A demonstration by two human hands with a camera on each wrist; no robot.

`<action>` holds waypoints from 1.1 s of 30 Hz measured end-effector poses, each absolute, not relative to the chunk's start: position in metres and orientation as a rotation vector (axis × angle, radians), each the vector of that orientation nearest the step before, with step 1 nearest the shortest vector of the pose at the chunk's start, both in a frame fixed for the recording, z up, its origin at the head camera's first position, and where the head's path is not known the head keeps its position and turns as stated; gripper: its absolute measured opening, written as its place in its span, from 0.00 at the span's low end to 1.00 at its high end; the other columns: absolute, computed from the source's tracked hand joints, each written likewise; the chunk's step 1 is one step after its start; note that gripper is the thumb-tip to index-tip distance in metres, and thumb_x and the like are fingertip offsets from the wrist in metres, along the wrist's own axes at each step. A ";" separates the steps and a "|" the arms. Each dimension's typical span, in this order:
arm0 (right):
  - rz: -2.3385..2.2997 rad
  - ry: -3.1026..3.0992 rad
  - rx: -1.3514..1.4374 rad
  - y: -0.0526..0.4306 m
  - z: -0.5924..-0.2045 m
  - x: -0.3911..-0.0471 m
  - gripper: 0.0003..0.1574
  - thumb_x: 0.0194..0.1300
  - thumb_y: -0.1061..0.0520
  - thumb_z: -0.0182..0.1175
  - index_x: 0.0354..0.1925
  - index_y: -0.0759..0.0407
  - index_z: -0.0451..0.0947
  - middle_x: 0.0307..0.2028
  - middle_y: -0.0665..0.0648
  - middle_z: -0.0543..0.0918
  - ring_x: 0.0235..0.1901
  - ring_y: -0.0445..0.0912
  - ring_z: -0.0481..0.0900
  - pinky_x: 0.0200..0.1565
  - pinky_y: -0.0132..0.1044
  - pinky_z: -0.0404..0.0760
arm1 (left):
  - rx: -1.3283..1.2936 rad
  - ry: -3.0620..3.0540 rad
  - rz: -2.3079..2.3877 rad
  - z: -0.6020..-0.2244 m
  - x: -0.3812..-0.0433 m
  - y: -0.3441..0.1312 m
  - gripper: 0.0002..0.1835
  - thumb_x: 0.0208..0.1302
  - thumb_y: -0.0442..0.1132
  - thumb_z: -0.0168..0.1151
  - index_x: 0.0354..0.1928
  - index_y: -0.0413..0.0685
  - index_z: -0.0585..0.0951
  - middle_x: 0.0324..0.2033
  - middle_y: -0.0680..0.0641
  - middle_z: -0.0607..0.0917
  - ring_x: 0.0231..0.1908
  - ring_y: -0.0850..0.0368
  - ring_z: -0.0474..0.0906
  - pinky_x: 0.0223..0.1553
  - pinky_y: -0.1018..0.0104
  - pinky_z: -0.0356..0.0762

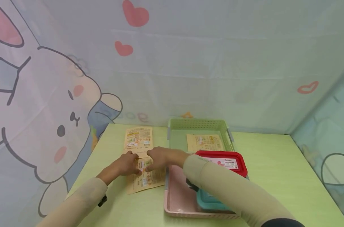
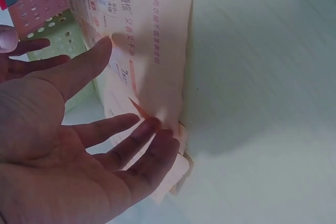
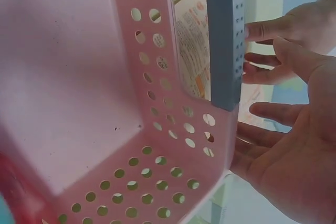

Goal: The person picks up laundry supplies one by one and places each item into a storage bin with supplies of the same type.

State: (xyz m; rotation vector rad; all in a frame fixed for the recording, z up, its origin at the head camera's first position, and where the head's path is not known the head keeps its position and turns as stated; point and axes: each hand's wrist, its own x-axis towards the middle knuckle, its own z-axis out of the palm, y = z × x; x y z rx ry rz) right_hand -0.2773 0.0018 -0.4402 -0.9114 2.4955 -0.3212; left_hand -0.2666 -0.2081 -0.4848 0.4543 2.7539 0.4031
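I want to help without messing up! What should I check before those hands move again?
1. Both hands free of other things: ok. The left hand and right hand are at the packets, with nothing else in them.
2. Good grip on the near packet: cannot tell. Fingers are at it, but a pinch isn't clear.
3. Near packet straight with the far packet: not ok. The near one sits at an angle.
4. Bare space in the pink basket: ok, on its left side.
5. Right sleeve clear of the red-lidded box from above: not ok. It crosses in front of it.
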 end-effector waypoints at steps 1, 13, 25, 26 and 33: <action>-0.328 2.495 -0.898 0.002 -0.440 -0.278 0.42 0.74 0.39 0.66 0.73 0.63 0.71 0.65 0.59 0.81 0.64 0.51 0.79 0.63 0.44 0.80 | 0.458 2.758 0.399 -0.485 -0.268 -0.209 0.36 0.58 0.48 0.82 0.61 0.32 0.80 0.51 0.36 0.78 0.46 0.40 0.77 0.47 0.45 0.81; -0.290 2.498 -0.849 -0.003 -0.451 -0.285 0.41 0.73 0.40 0.67 0.73 0.62 0.71 0.65 0.58 0.80 0.64 0.49 0.79 0.61 0.43 0.80 | 0.519 2.777 0.399 -0.493 -0.277 -0.219 0.29 0.55 0.44 0.84 0.52 0.38 0.80 0.42 0.45 0.74 0.40 0.46 0.69 0.42 0.52 0.75; -0.250 2.503 -0.819 -0.005 -0.457 -0.284 0.34 0.72 0.43 0.68 0.67 0.59 0.75 0.52 0.53 0.85 0.51 0.45 0.82 0.52 0.41 0.82 | 0.465 2.719 0.456 -0.492 -0.281 -0.223 0.28 0.54 0.41 0.85 0.52 0.40 0.79 0.44 0.44 0.73 0.45 0.45 0.68 0.46 0.51 0.74; -0.248 2.507 -0.824 -0.005 -0.457 -0.284 0.34 0.72 0.43 0.68 0.67 0.59 0.75 0.52 0.53 0.85 0.50 0.45 0.82 0.52 0.41 0.82 | 0.450 2.711 0.472 -0.493 -0.282 -0.223 0.28 0.54 0.40 0.84 0.52 0.40 0.79 0.45 0.44 0.74 0.45 0.45 0.69 0.47 0.51 0.75; -0.226 2.553 -0.863 -0.006 -0.462 -0.285 0.32 0.71 0.44 0.68 0.64 0.61 0.77 0.50 0.55 0.85 0.45 0.44 0.81 0.51 0.39 0.82 | 0.422 2.661 0.567 -0.492 -0.286 -0.231 0.20 0.59 0.35 0.79 0.46 0.33 0.80 0.40 0.42 0.80 0.36 0.51 0.75 0.41 0.57 0.77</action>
